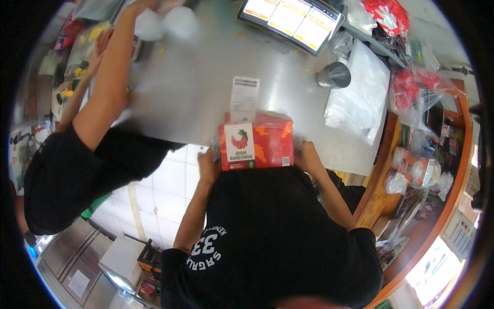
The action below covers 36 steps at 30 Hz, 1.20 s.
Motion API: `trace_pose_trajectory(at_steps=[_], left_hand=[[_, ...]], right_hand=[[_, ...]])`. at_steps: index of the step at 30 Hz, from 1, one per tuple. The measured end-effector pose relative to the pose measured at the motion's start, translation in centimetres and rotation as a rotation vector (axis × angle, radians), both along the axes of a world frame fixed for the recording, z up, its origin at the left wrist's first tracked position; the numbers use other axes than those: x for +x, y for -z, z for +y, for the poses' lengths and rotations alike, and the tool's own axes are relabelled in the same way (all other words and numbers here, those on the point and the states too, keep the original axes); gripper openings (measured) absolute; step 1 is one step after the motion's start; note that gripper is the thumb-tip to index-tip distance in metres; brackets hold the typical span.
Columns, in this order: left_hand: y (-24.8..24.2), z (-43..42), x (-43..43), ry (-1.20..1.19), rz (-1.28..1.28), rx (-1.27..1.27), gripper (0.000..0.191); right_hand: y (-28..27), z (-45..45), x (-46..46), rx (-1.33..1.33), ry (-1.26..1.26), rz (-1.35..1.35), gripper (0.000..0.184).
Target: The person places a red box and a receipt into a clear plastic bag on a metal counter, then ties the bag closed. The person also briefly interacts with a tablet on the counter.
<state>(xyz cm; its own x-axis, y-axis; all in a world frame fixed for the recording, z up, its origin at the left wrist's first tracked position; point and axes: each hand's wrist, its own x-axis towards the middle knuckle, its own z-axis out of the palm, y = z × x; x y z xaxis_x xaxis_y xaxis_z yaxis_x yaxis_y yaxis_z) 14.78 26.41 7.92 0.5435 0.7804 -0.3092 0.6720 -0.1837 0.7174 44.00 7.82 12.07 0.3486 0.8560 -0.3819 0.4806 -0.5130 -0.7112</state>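
Note:
A red printed cardboard food box [272, 145] stands at the near edge of the steel table, close against my black shirt. Clear plastic [276, 114], apparently a bag, wraps it and shows at its top and both sides. A printed paper slip [244, 94] sticks up behind the box and bears writing. My left hand [210, 164] grips the plastic at the left side of the box. On the other side my right hand [310, 156] is closed on the plastic, a little away from the cardboard. The fingertips of both hands are partly hidden.
A co-worker's arm [106, 89] reaches over the steel table [185, 104] at left, near blurred white bundles [166, 23]. A lit tablet [291, 23] stands at the back. At right are a metal cup [335, 75], a stack of white plastic bags [359, 92] and a wooden shelf [380, 189].

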Motion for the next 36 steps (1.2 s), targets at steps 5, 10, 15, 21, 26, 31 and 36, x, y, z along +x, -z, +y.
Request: trace_pose_trajectory(at_steps=[5,10,15,21,26,31,36], left_hand=[[-0.2,0.1,1.0,-0.024,0.117,-0.087,0.029],[-4.6,1.1,0.2,0.196,-0.098,-0.256,0.030],[-5.4,1.9,-0.4,0.099,0.018,-0.161,0.035],[-7.4,0.7,3.3,-0.152,-0.058,0.035,0.029],[-17.4,1.3,3.9,0.057,-0.230,0.090,0.024],[-22.2,2.2,8.0,0.111,-0.371,-0.060,0.029],[-26.8,3.4,10.9,0.122,-0.537,0.032,0.024]], right_hand=[[0.9,-0.9,-1.4,-0.005,0.194,0.017,0.014],[-2.4,-3.1,0.6,-0.150,0.059,0.305,0.013],[-5.1,-3.0,1.6,-0.130,0.120,0.740,0.024],[-9.5,-2.5,1.2,-0.066,0.156,0.597,0.034],[-13.3,-1.3,0.2,0.199,0.356,0.329,0.038],[-13.9,1.9,-0.4,0.477,0.449,0.500,0.039],[-20.3,-0.1,2.5,0.680,0.567,0.977,0.030]])
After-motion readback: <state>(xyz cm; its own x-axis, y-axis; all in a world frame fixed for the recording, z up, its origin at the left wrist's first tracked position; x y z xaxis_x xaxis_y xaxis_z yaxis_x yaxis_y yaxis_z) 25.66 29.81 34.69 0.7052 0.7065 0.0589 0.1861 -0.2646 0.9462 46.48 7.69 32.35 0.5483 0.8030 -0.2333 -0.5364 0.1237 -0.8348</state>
